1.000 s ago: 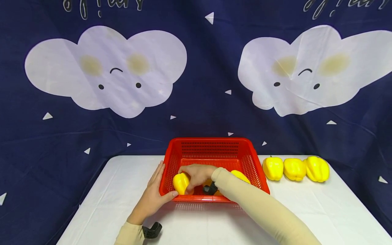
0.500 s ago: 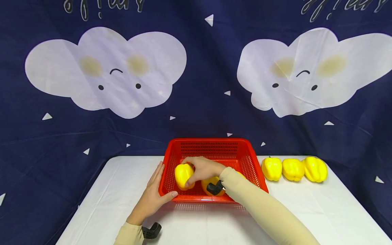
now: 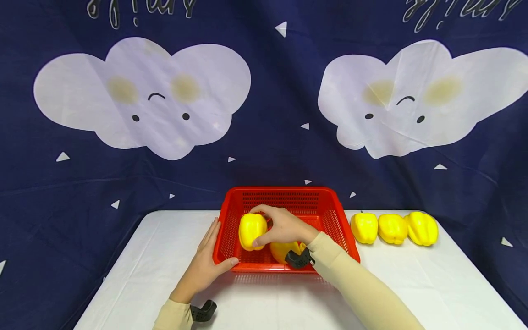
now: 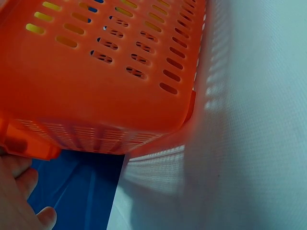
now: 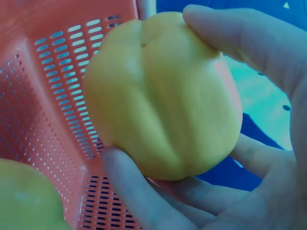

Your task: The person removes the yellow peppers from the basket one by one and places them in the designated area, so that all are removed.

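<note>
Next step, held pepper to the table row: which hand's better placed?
Right, most likely: the right hand grips the pepper, and the row is on that side. The left hand rests on the basket, farther from the row.

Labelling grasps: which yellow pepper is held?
The leftmost pepper in the head view: the right hand grips it. The row of three on the table and the rest in the basket are unheld.

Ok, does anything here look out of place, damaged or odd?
Only the dark blue backdrop looks odd: it seems hung upside down, since its cloud faces have mouths above their eyes. The yellow peppers and red basket look undamaged.
</note>
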Demonstrator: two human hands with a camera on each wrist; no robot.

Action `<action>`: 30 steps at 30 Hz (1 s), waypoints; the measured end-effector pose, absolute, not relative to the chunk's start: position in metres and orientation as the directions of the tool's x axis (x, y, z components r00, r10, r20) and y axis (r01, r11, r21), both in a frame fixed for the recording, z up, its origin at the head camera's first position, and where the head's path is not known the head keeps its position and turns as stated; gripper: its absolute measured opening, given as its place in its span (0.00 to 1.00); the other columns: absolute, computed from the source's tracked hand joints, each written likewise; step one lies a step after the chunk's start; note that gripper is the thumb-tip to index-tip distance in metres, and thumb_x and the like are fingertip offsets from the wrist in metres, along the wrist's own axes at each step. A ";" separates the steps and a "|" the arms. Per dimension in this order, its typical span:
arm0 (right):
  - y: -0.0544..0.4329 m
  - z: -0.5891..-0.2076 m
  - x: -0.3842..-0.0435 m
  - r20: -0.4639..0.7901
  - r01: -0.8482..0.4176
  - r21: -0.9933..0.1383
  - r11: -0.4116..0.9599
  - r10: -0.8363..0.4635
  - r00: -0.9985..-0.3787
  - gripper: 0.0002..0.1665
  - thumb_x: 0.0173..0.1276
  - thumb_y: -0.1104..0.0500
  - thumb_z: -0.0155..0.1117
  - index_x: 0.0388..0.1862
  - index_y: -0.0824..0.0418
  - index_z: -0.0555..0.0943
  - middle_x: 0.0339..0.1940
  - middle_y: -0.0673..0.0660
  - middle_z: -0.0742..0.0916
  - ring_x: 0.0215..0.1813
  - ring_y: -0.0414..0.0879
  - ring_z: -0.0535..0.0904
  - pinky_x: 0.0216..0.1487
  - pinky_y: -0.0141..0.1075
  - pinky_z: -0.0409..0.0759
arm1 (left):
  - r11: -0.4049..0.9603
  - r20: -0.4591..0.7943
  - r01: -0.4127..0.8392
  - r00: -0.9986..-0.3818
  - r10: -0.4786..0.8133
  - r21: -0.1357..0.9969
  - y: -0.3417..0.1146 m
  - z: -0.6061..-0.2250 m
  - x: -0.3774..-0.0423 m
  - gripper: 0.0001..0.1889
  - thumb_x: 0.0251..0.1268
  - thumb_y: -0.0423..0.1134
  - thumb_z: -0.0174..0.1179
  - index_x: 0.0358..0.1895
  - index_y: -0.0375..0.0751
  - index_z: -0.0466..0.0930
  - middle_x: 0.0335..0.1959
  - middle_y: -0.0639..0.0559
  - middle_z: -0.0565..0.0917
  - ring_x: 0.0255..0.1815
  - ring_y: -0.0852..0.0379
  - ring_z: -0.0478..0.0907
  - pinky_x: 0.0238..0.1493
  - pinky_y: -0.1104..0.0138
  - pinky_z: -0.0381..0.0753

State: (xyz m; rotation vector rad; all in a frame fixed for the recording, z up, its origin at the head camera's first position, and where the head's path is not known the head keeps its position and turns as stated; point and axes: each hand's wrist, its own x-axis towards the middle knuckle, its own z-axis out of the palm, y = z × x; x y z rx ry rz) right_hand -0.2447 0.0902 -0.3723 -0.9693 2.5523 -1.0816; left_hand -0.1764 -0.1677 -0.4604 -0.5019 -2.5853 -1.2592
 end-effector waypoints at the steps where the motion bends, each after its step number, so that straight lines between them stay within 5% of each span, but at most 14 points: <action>1: 0.092 -0.372 -0.243 0.074 -0.490 -0.708 0.508 -0.636 -0.768 0.41 0.51 0.45 0.79 0.65 0.46 0.74 0.48 0.44 0.84 0.48 0.45 0.81 0.44 0.38 0.82 | 0.573 0.342 0.396 -0.917 0.205 0.717 -0.168 -0.460 -0.176 0.56 0.58 0.53 0.72 0.81 0.38 0.46 0.83 0.49 0.44 0.81 0.41 0.46 0.72 0.36 0.53; 19: 0.129 -0.369 -0.214 0.167 -0.396 -0.795 0.460 -0.463 -0.871 0.41 0.50 0.45 0.82 0.64 0.40 0.75 0.46 0.44 0.85 0.47 0.44 0.82 0.42 0.39 0.84 | 0.579 0.354 0.402 -0.914 0.200 0.710 -0.167 -0.462 -0.176 0.56 0.57 0.51 0.73 0.81 0.38 0.47 0.83 0.50 0.45 0.81 0.42 0.46 0.72 0.36 0.54; 30: 0.161 -0.370 -0.198 0.204 -0.372 -0.833 0.410 -0.397 -0.895 0.44 0.51 0.48 0.83 0.68 0.47 0.74 0.52 0.50 0.85 0.47 0.45 0.85 0.47 0.40 0.86 | 0.578 0.357 0.407 -0.911 0.205 0.707 -0.169 -0.462 -0.176 0.56 0.57 0.51 0.73 0.82 0.39 0.46 0.83 0.52 0.43 0.81 0.42 0.46 0.72 0.36 0.54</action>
